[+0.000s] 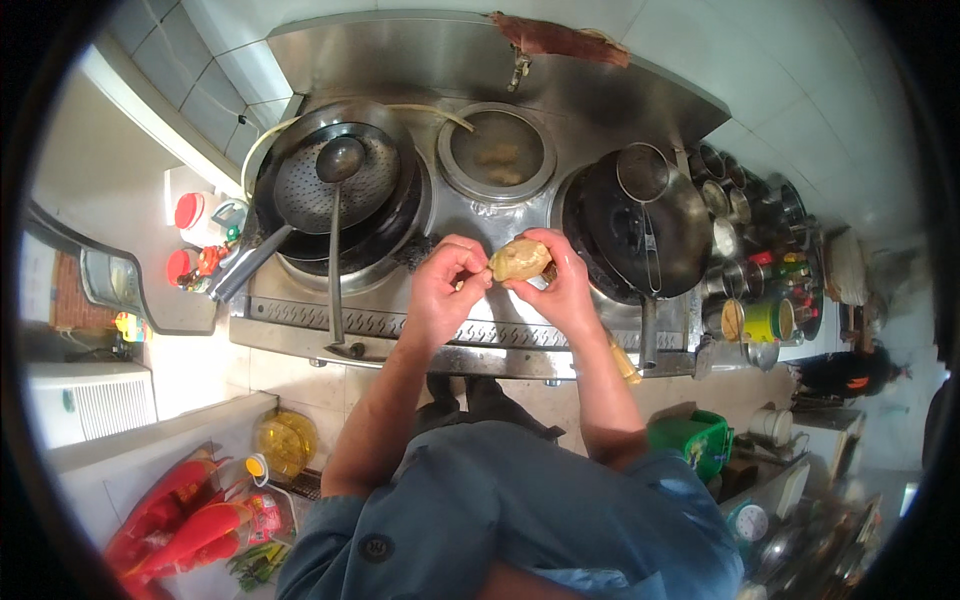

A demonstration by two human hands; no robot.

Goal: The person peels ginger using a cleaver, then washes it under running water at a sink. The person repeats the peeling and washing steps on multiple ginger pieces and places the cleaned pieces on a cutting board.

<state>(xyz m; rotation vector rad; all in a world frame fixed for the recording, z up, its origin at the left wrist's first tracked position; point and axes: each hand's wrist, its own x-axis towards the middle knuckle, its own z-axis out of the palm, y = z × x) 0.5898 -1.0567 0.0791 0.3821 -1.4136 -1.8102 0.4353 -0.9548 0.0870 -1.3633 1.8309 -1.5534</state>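
Observation:
My right hand [559, 281] holds a pale yellowish, lumpy piece of food [519, 259] over the middle of a stainless-steel wok range [469, 300]. At its left end, the fingertips of my left hand [454, 289] are pinched together, touching or very near it; whether they grip a bit of it cannot be told. Beyond both hands a round pot of water [497, 154] is set into the range, with something brownish in it. A perforated strainer [300, 184] and a long-handled ladle [339, 161] rest on the wok at left. A wire-mesh skimmer [643, 176] lies across the right wok [686, 240].
Metal containers and seasoning jars, among them a yellow-green tin [765, 320], crowd the right side. Red-lidded jars [196, 214] stand at left. A tap [517, 69] projects from the backsplash. An oil jug [285, 442] is low left, a green bin [686, 442] low right.

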